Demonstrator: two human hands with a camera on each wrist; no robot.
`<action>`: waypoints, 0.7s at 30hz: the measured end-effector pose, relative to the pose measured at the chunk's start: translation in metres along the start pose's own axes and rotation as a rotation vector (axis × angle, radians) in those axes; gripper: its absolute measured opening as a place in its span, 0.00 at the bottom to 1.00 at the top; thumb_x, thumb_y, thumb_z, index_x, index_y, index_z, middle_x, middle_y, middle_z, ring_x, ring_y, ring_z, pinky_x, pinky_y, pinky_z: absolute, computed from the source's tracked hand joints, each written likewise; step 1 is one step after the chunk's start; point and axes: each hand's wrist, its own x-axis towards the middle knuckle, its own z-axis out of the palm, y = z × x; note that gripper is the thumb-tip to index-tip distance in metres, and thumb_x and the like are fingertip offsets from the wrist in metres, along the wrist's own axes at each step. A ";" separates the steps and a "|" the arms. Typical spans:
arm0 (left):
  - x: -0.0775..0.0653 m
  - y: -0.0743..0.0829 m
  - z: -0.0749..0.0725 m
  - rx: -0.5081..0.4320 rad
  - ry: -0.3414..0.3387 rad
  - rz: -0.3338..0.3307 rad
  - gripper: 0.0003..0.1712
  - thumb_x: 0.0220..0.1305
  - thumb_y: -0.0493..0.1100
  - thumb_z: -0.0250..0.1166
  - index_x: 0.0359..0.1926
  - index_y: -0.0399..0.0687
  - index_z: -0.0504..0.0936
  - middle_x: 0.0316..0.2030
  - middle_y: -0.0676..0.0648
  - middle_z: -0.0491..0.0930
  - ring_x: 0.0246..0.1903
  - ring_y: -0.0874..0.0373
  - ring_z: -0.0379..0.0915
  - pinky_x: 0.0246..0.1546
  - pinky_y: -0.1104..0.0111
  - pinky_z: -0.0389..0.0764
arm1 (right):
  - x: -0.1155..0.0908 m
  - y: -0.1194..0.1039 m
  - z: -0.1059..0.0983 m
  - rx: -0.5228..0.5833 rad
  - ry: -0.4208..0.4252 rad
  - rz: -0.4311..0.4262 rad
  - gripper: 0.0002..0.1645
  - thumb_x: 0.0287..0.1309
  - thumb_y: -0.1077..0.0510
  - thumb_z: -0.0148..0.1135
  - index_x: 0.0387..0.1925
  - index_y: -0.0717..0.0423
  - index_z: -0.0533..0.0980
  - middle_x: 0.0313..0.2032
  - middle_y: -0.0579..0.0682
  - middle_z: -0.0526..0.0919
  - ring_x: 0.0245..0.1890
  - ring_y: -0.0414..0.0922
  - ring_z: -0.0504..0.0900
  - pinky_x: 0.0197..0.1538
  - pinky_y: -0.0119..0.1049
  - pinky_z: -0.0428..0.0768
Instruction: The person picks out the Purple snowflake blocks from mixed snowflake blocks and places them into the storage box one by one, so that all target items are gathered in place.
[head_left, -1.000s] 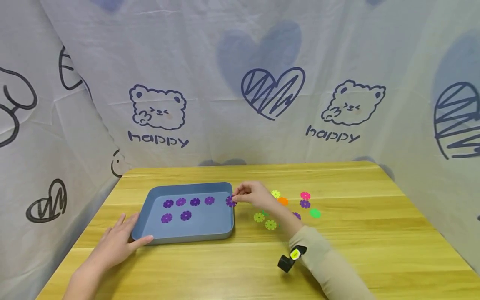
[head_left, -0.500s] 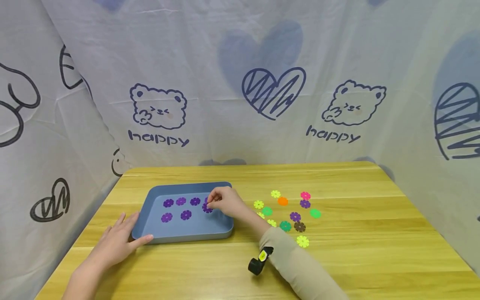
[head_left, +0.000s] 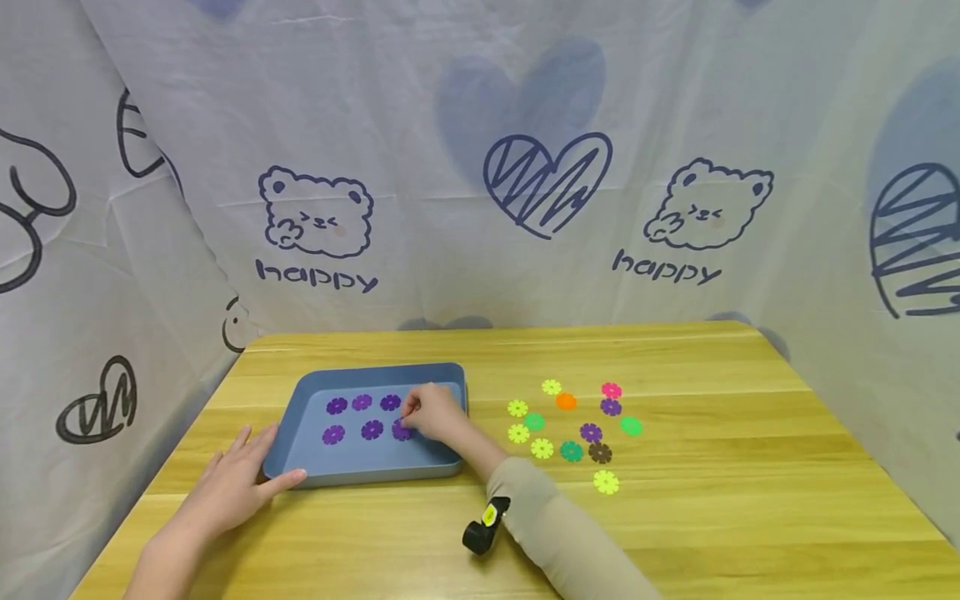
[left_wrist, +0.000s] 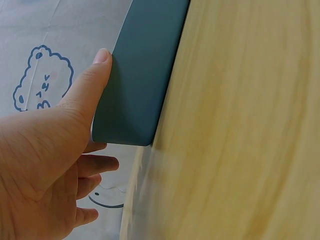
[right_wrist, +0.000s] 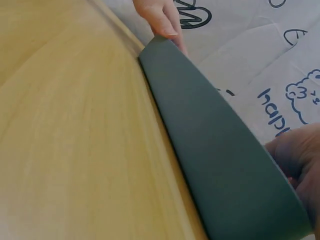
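Observation:
In the head view a blue-grey tray (head_left: 375,478) stands on the left half of the table. My right hand (head_left: 438,414) is inside it near the right end, thumb and forefinger pinching a purple notched plastic disc (head_left: 401,431) low over the tray floor; whether the disc touches it I cannot tell. Several other purple discs (head_left: 372,430) lie there in two rows. My left hand (head_left: 234,475) rests on the tray's near left corner, fingers spread. The left wrist view shows that thumb (left_wrist: 90,82) against the tray wall (left_wrist: 140,75). In the right wrist view the tray wall hides the right fingertips.
Right of the tray, loose notched discs lie scattered on the wooden table (head_left: 735,467): yellow-green (head_left: 606,482), orange (head_left: 566,402), pink (head_left: 611,390), green (head_left: 631,426), brown (head_left: 600,452) and purple (head_left: 591,432). A printed cloth (head_left: 450,275) hangs behind and beside the table.
My right hand has carried the purple disc from over the tray's right rim leftward and down to the end of the front row. The left hand and tray have stayed put.

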 end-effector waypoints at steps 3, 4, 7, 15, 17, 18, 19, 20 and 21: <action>0.000 0.000 0.000 0.001 -0.001 0.000 0.60 0.60 0.73 0.56 0.74 0.31 0.51 0.70 0.24 0.53 0.71 0.25 0.40 0.62 0.26 0.45 | 0.000 0.000 0.004 -0.049 0.021 0.052 0.10 0.52 0.60 0.72 0.21 0.53 0.77 0.22 0.43 0.77 0.23 0.37 0.70 0.27 0.25 0.67; 0.000 0.000 0.001 0.001 0.001 0.002 0.60 0.60 0.73 0.56 0.74 0.31 0.51 0.70 0.24 0.53 0.71 0.25 0.40 0.62 0.26 0.45 | 0.000 0.000 0.005 -0.061 0.028 0.064 0.11 0.52 0.60 0.72 0.21 0.53 0.77 0.22 0.43 0.77 0.24 0.37 0.71 0.27 0.26 0.68; 0.001 -0.001 0.001 -0.001 0.005 0.005 0.60 0.60 0.74 0.56 0.74 0.31 0.51 0.70 0.24 0.53 0.71 0.25 0.40 0.62 0.26 0.45 | 0.001 0.000 0.007 -0.078 0.045 0.085 0.11 0.53 0.61 0.71 0.21 0.53 0.76 0.22 0.44 0.77 0.23 0.39 0.72 0.26 0.27 0.69; -0.001 0.000 0.001 -0.004 0.001 0.004 0.60 0.60 0.74 0.56 0.74 0.31 0.51 0.70 0.25 0.54 0.71 0.25 0.40 0.62 0.26 0.45 | -0.008 -0.003 -0.002 -0.005 0.073 -0.002 0.05 0.53 0.62 0.68 0.28 0.56 0.78 0.24 0.45 0.77 0.24 0.36 0.71 0.27 0.23 0.69; -0.001 0.001 0.001 -0.004 0.002 0.005 0.60 0.60 0.73 0.56 0.74 0.31 0.51 0.70 0.25 0.54 0.71 0.25 0.41 0.62 0.26 0.45 | -0.014 -0.003 -0.009 0.026 0.086 -0.065 0.04 0.53 0.63 0.68 0.29 0.58 0.78 0.24 0.46 0.78 0.24 0.35 0.71 0.28 0.23 0.70; -0.001 0.001 0.002 -0.005 0.001 0.004 0.60 0.60 0.74 0.56 0.74 0.31 0.51 0.70 0.25 0.54 0.71 0.25 0.40 0.62 0.26 0.45 | -0.017 -0.003 -0.013 0.045 0.086 -0.091 0.04 0.53 0.63 0.68 0.30 0.59 0.79 0.24 0.46 0.78 0.25 0.36 0.71 0.28 0.23 0.70; 0.000 0.001 0.002 -0.007 0.002 0.004 0.60 0.60 0.74 0.56 0.74 0.31 0.51 0.70 0.25 0.54 0.71 0.25 0.40 0.62 0.26 0.45 | -0.020 -0.002 -0.018 0.057 0.086 -0.116 0.05 0.53 0.63 0.68 0.31 0.60 0.79 0.25 0.46 0.78 0.25 0.35 0.71 0.29 0.23 0.70; 0.000 0.000 0.002 -0.008 0.006 0.007 0.60 0.60 0.74 0.56 0.74 0.31 0.51 0.70 0.25 0.54 0.71 0.25 0.40 0.62 0.26 0.45 | -0.023 -0.001 -0.022 0.064 0.087 -0.138 0.05 0.54 0.63 0.68 0.31 0.60 0.79 0.25 0.47 0.79 0.25 0.36 0.71 0.29 0.23 0.70; 0.000 0.000 0.002 -0.010 0.006 0.007 0.61 0.59 0.74 0.56 0.74 0.31 0.51 0.70 0.25 0.54 0.71 0.25 0.40 0.62 0.26 0.44 | -0.026 0.000 -0.026 0.069 0.084 -0.152 0.05 0.55 0.62 0.68 0.32 0.59 0.79 0.26 0.46 0.79 0.26 0.36 0.71 0.29 0.23 0.70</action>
